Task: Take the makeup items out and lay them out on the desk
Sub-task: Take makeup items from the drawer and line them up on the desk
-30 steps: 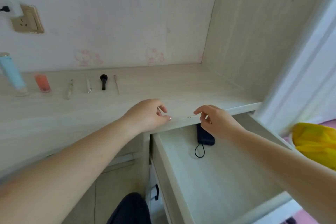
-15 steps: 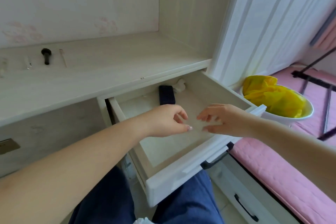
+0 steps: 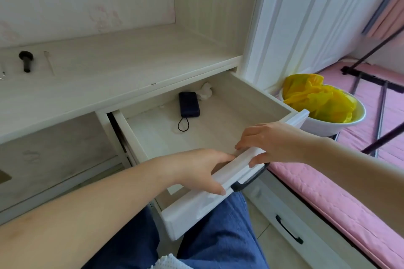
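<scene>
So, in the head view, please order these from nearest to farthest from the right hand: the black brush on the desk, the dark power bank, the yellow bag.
Measured from the right hand, which grips the drawer front:
1. Dark power bank, inside the drawer, toward its back.
2. Yellow bag, in the white bowl to the right; nearly as close, hard to separate.
3. Black brush, far left on the desk.

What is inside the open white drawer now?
In the drawer, a dark power bank with a looped cord lies at the back, a crumpled white thing beside it. The hands hide part of the front floor.
</scene>
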`<control>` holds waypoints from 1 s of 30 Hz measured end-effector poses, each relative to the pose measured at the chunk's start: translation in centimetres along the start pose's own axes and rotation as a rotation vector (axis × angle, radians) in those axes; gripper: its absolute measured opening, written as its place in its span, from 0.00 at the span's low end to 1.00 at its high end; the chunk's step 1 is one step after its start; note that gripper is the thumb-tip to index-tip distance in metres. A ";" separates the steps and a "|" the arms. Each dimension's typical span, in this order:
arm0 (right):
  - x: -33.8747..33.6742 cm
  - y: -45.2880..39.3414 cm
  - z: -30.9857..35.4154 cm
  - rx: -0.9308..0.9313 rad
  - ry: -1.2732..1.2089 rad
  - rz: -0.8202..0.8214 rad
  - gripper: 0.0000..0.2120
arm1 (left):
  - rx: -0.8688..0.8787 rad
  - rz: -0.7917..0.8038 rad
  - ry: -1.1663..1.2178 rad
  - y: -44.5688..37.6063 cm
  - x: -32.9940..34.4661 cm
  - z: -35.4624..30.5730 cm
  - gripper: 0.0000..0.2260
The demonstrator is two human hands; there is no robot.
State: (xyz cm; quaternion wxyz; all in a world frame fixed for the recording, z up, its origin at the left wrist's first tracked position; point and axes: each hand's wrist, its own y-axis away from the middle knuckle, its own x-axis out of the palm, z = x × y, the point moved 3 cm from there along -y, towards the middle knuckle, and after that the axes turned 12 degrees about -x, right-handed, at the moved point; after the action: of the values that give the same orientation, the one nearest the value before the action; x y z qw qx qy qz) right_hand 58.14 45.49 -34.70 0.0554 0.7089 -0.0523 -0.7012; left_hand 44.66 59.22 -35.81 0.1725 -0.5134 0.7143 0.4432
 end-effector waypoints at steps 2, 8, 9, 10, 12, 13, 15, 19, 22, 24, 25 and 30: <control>0.0 -0.1 -0.2 -0.009 0.005 0.007 0.22 | -0.005 0.005 -0.013 -0.2 -0.1 0.1 0.31; -0.4 -1.3 -0.7 -0.002 -0.001 -0.003 0.21 | -0.059 -0.015 -0.026 -0.5 -1.1 0.8 0.32; -0.5 -1.7 -0.8 0.001 -0.001 -0.001 0.22 | -0.068 -0.030 -0.038 -0.5 -1.3 1.0 0.32; -0.6 -2.1 -1.0 0.003 0.000 -0.001 0.22 | -0.076 -0.054 -0.058 -0.5 -1.6 1.1 0.32; -0.9 -3.0 -1.3 0.011 -0.001 -0.005 0.21 | -0.088 -0.122 -0.096 -0.6 -2.0 1.5 0.31; -1.0 -3.6 -1.5 0.014 -0.002 -0.005 0.21 | -0.095 -0.163 -0.106 -0.8 -2.2 1.8 0.31; -1.1 -4.7 -2.0 0.019 -0.004 -0.005 0.22 | -0.116 -0.240 -0.139 -1.1 -2.5 2.4 0.32; -1.2 -7.1 -3.2 0.033 -0.016 -0.002 0.22 | -0.148 -0.378 -0.178 -1.4 -3.3 4.1 0.32; -1.5 -8.8 -4.0 0.037 -0.002 -0.016 0.24 | -0.173 -0.535 -0.252 -1.4 -4.3 5.4 0.31; -1.8 -10.0 -4.4 0.040 0.024 -0.058 0.28 | -0.212 -0.637 -0.388 -1.4 -5.1 6.2 0.35; -1.9 -10.4 -4.5 0.044 0.041 -0.088 0.31 | -0.238 -0.674 -0.437 -1.4 -5.4 6.5 0.38; -3.0 -13.2 -4.9 0.025 0.121 -0.185 0.48 | -0.378 -0.774 -0.547 -1.2 -8.2 8.7 0.50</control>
State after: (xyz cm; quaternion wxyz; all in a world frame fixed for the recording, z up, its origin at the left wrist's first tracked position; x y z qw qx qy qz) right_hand 62.97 59.07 -33.69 -0.0154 0.7524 0.0078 -0.6585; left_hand 47.25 70.88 -35.36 0.4088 -0.6278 0.3079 0.5864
